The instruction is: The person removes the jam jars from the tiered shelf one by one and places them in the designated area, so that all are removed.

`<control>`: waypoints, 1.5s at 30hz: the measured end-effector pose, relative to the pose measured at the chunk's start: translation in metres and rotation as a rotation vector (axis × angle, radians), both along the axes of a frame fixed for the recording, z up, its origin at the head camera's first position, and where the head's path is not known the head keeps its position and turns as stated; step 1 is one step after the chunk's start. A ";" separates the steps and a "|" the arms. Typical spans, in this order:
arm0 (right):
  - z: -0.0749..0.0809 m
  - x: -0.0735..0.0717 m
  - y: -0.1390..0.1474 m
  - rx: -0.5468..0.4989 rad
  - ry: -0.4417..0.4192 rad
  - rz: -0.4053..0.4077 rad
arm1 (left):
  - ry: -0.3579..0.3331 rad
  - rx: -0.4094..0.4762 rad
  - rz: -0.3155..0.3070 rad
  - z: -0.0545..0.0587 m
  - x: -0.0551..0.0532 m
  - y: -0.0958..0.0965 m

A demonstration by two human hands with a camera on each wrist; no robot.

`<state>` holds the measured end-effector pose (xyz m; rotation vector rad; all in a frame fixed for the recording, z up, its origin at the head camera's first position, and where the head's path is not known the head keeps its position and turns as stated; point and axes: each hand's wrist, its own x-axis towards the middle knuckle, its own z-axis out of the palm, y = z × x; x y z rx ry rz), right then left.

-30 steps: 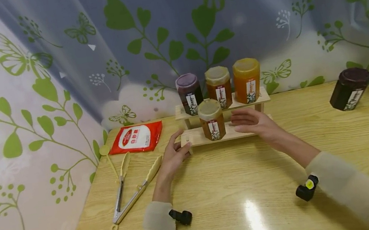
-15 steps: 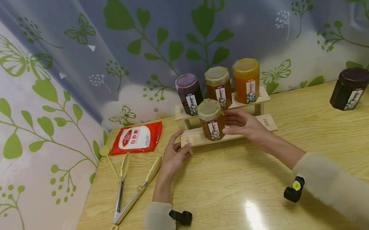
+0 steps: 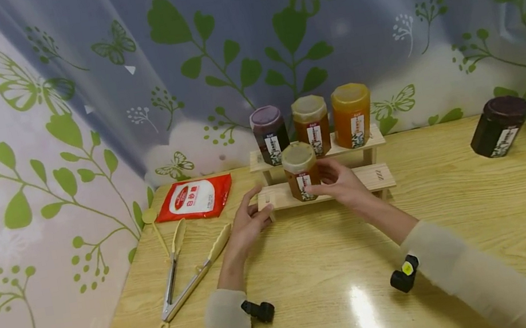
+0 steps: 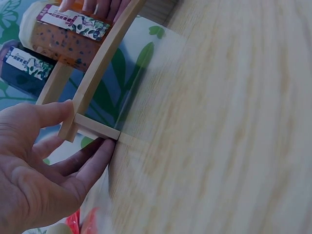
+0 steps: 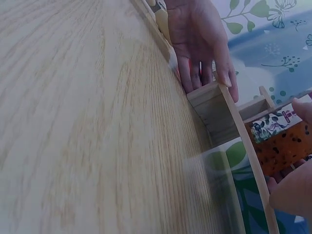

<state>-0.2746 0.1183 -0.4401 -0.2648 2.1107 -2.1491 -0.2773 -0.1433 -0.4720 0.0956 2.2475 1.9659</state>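
Note:
A two-step wooden rack (image 3: 279, 196) stands on the table. On its lower step is a jar of amber jam with dark specks (image 3: 301, 166), white-lidded. My right hand (image 3: 341, 183) grips this jar from the right, thumb across the front label and fingers round the back. In the right wrist view the jar (image 5: 287, 146) shows between thumb and fingers. My left hand (image 3: 247, 224) holds the rack's left end. The left wrist view has that thumb on the lower step's edge and fingertips (image 4: 105, 151) at the leg.
Upper step: a purple-lidded dark jar (image 3: 270, 136), a reddish-amber jar (image 3: 312, 124) and an orange jar (image 3: 352, 114). A dark jar (image 3: 499, 127) stands far right. Left lie a red and white packet (image 3: 194, 199), tongs (image 3: 191, 280) and a yellow spoon (image 3: 152, 220). Patterned curtain (image 3: 220, 32) behind.
My right hand has moved left along the lower step, from beside the amber jar to a grip on it. The left hand has stayed at the rack's end.

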 end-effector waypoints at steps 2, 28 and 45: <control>-0.001 -0.001 -0.005 -0.003 0.005 -0.022 | 0.004 0.003 0.001 -0.001 0.000 -0.001; 0.001 0.003 -0.038 0.195 0.009 -0.237 | 0.003 0.011 0.009 -0.003 -0.002 0.000; 0.004 0.010 -0.022 0.151 0.076 -0.201 | 0.001 0.011 0.009 -0.001 -0.001 0.001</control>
